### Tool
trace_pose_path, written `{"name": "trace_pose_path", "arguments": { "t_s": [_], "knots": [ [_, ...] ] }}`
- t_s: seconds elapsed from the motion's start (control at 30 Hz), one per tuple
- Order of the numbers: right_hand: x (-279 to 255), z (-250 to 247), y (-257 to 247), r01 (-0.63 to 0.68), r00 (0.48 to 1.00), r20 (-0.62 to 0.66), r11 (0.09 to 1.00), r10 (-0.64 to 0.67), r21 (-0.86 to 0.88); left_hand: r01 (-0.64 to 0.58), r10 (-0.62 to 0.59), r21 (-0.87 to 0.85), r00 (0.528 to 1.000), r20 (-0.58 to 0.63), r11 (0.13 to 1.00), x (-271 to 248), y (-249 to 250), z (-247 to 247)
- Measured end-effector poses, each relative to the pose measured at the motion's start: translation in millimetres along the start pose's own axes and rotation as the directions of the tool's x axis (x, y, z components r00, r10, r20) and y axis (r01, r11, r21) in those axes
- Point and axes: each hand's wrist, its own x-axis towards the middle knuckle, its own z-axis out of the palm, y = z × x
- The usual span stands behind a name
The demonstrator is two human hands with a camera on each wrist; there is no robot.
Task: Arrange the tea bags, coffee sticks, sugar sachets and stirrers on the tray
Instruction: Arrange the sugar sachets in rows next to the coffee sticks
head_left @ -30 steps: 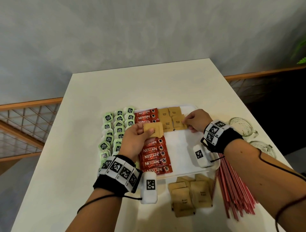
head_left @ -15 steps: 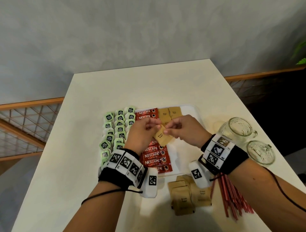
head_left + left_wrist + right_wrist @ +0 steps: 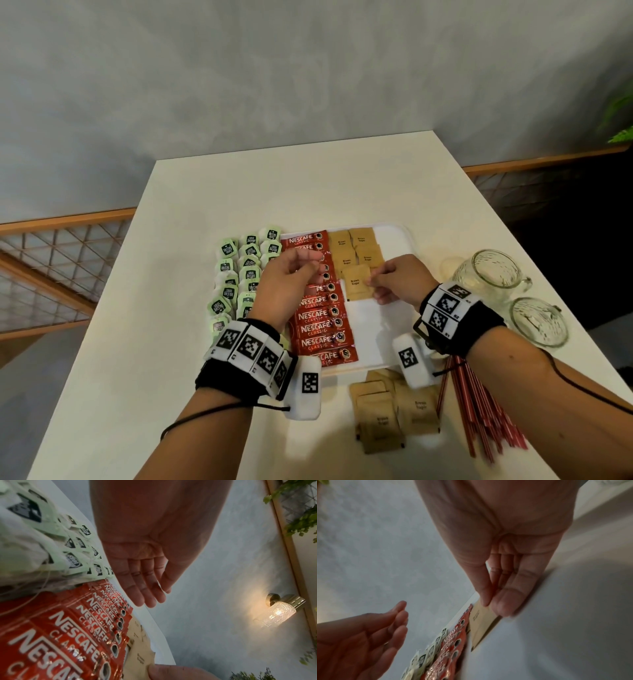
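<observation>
**Sachet handed over; placement is being risked by a thin pinch**

Since half a second ago, the brown sugar sachet [image 3: 358, 284] has been passed from between both hands to the right hand [image 3: 399, 279] alone, and the left hand [image 3: 291, 277] has been drawn back over the coffee sticks [image 3: 318, 322]. The sachet is now being pinched at its right edge between the right thumb and fingertips [image 3: 503, 605], low over the white tray [image 3: 387, 325], just below the sugar sachets already laid [image 3: 356, 250] and beside the coffee sticks. The left hand is being held relaxed, fingers nearly straight, with nothing in it.

Trouble is likely being invited in three ways. The sachet is being held by one edge only, so it may swing or land crooked, overlapping the red row. The laid sachets are lying loose and touching, so a brush of the fingers could be shifting them out of line. The left hand is hovering close above the coffee sticks and the tea bags [image 3: 239, 274], which could be nudged. More sachets [image 3: 394, 411] and the stirrers [image 3: 479, 411] are waiting on the counter [image 3: 171, 377], by two glass mugs [image 3: 493, 274].
</observation>
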Motion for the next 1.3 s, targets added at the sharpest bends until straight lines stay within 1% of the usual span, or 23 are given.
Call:
{"name": "trace_pose_path", "arguments": {
  "t_s": [0.13, 0.47, 0.6, 0.7, 0.77, 0.87, 0.93, 1.0, 1.07, 1.1, 1.17, 1.23, 1.27, 1.3],
  "knots": [
    [2, 7, -5, -0.003, 1.000, 0.007, 0.999, 0.003, -0.047, 0.005, -0.005, 0.003, 1.000, 0.001, 1.000, 0, -3, -1],
    [-5, 11, -17, -0.016, 0.998, -0.068, 0.996, 0.010, -0.092, -0.012, 0.012, 0.016, 1.000, 0.009, 1.000, -1, 0, -8],
    [-28, 1, -21, 0.046, 0.995, -0.086, 0.992, -0.056, -0.118, -0.053, 0.046, 0.107, 0.997, 0.069, 0.993, -19, 6, -5],
    [-54, -10, -16, 0.101, 0.992, -0.065, 0.984, -0.112, -0.144, -0.141, 0.103, 0.249, 0.982, 0.160, 0.958, -38, 5, -2],
    [-74, -18, -6, 0.128, 0.990, -0.029, 0.973, -0.136, -0.195, -0.221, 0.136, 0.367, 0.961, 0.243, 0.904, -52, -2, 3],
    [-101, -28, 14, 0.185, 0.983, 0.067, 0.920, -0.172, -0.345, -0.334, 0.141, 0.505, 0.913, 0.382, 0.796, -75, -18, 14],
    [-116, -32, 27, 0.228, 0.973, 0.129, 0.856, -0.189, -0.464, -0.397, 0.080, 0.631, 0.879, 0.470, 0.667, -91, -27, 21],
    [-128, -33, 36, 0.264, 0.964, 0.186, 0.791, -0.192, -0.552, -0.442, 0.005, 0.750, 0.863, 0.505, 0.492, -104, -33, 28],
    [-137, -32, 44, 0.283, 0.956, 0.238, 0.741, -0.170, -0.609, -0.489, -0.011, 0.800, 0.851, 0.525, 0.349, -113, -37, 36],
    [-141, -31, 47, 0.292, 0.954, 0.253, 0.697, -0.162, -0.654, -0.505, -0.012, 0.810, 0.847, 0.532, 0.297, -117, -40, 41],
    [-144, -27, 54, 0.314, 0.948, 0.274, 0.595, -0.160, -0.740, -0.510, -0.028, 0.833, 0.849, 0.527, 0.217, -120, -45, 47],
    [-147, -23, 60, 0.337, 0.941, 0.286, 0.538, -0.179, -0.773, -0.499, -0.033, 0.853, 0.860, 0.510, 0.154, -122, -50, 53],
    [-148, -22, 62, 0.339, 0.941, 0.285, 0.533, -0.185, -0.775, -0.488, -0.033, 0.859, 0.867, 0.498, 0.155, -123, -51, 55],
    [-148, -22, 63, 0.336, 0.942, 0.280, 0.538, -0.185, -0.773, -0.469, -0.039, 0.863, 0.874, 0.484, 0.188, -123, -52, 56]
  ]
}}
